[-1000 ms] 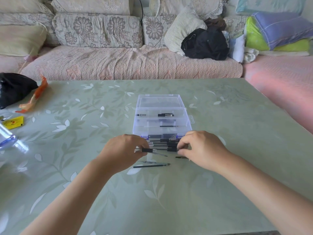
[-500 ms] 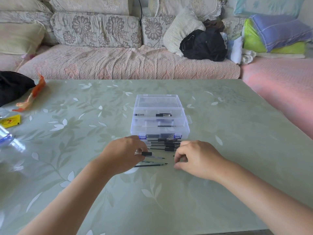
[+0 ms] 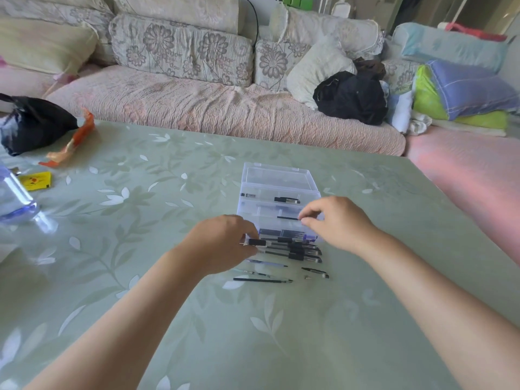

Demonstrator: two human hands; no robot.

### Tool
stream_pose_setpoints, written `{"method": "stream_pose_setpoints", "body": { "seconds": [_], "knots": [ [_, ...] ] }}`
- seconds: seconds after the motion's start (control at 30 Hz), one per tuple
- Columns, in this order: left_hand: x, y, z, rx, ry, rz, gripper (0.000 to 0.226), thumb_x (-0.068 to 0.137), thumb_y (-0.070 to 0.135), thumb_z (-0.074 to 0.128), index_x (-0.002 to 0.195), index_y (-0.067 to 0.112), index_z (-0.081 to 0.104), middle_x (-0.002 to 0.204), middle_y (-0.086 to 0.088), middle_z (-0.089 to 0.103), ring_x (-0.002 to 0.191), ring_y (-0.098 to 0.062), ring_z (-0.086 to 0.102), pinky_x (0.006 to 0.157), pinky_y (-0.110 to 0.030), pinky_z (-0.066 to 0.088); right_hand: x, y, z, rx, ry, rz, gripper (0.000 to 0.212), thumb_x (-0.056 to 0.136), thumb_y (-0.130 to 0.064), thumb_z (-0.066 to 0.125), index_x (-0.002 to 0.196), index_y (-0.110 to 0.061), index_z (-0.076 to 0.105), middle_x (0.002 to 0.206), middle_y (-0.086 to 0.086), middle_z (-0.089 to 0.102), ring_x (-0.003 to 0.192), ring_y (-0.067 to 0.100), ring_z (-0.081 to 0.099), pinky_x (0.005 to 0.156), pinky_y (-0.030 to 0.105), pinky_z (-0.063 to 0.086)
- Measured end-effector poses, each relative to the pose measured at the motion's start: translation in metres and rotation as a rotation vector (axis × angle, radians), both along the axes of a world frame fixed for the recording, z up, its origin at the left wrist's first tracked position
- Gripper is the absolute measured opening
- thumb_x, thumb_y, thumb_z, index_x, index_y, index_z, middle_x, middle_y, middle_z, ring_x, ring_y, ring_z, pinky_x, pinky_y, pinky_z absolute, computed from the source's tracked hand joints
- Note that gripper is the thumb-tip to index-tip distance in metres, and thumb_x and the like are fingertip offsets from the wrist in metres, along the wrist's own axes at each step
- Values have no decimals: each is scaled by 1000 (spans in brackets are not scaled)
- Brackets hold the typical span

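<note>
A clear plastic box [image 3: 278, 180] lies open mid-table, with a black pen cap [image 3: 287, 200] and a thin black refill [image 3: 287, 218] inside. Just in front of the box lies a row of several black pens [image 3: 301, 250]. My left hand [image 3: 222, 243] grips the left end of one pen [image 3: 257, 242] in that row. My right hand [image 3: 337, 223] is over the box's front right, thumb and forefinger pinching the right end of the thin refill. Nearer me on the table lie a blue refill [image 3: 267, 263], another black refill [image 3: 261, 280] and a loose cap [image 3: 315, 270].
The green leaf-patterned table [image 3: 197, 319] also carries a black bag [image 3: 31, 125], an orange wrapper [image 3: 70, 142], a yellow packet [image 3: 35, 180] and a clear bottle [image 3: 15, 201] at the left. A sofa [image 3: 225, 114] with cushions and clothes runs behind.
My right hand has lifted from the table beside the pens and gone forward to the box. My left hand stays on the pen.
</note>
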State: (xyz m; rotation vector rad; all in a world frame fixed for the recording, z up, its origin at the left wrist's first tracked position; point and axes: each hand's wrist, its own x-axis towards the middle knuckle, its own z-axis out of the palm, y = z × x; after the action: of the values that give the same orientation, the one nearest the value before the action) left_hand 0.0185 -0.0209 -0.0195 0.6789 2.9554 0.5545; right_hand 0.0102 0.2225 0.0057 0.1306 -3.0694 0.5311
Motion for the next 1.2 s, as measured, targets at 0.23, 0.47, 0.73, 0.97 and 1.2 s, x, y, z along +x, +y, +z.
{"method": "stream_pose_setpoints", "body": {
  "seconds": [0.23, 0.47, 0.73, 0.97, 1.2],
  "knots": [
    [-5, -8, 4, 35, -26, 28, 15, 89, 45, 58, 101, 38, 64, 91, 12, 55, 80, -13, 50, 60, -26, 36, -55, -29, 3, 306, -216, 132, 8, 82, -30, 71, 86, -35, 74, 83, -25, 66, 86, 5, 61, 75, 26, 50],
    [-7, -6, 6, 56, 18, 10, 18, 89, 42, 57, 105, 36, 64, 93, 13, 54, 86, -13, 49, 60, -25, 32, -68, -44, 2, 397, -348, 164, 5, 77, -25, 75, 80, -30, 75, 75, -20, 69, 52, 12, 64, 63, 23, 52],
    [-5, -5, 7, 76, 57, 1, 18, 89, 43, 58, 104, 35, 65, 91, 13, 52, 87, -12, 50, 61, -23, 33, -63, -47, -1, 572, -196, 243, 14, 77, -23, 64, 71, -35, 69, 85, -21, 70, 81, 8, 59, 59, 22, 42],
    [-3, -6, 12, 99, 0, 1, 28, 91, 59, 46, 93, 38, 64, 76, 10, 61, 71, -8, 51, 58, -24, 38, -53, -43, 17, 413, -102, 209, 9, 80, -25, 62, 83, -28, 69, 85, -15, 66, 83, 11, 57, 70, 28, 49],
    [-5, -6, 7, 12, -114, 18, 31, 99, 45, 42, 96, 25, 64, 80, 6, 58, 71, -14, 52, 54, -25, 34, -3, -25, 26, 184, 55, 151, 15, 85, -28, 66, 97, -37, 70, 74, -26, 59, 73, 1, 53, 70, 22, 39]
  ]
}}
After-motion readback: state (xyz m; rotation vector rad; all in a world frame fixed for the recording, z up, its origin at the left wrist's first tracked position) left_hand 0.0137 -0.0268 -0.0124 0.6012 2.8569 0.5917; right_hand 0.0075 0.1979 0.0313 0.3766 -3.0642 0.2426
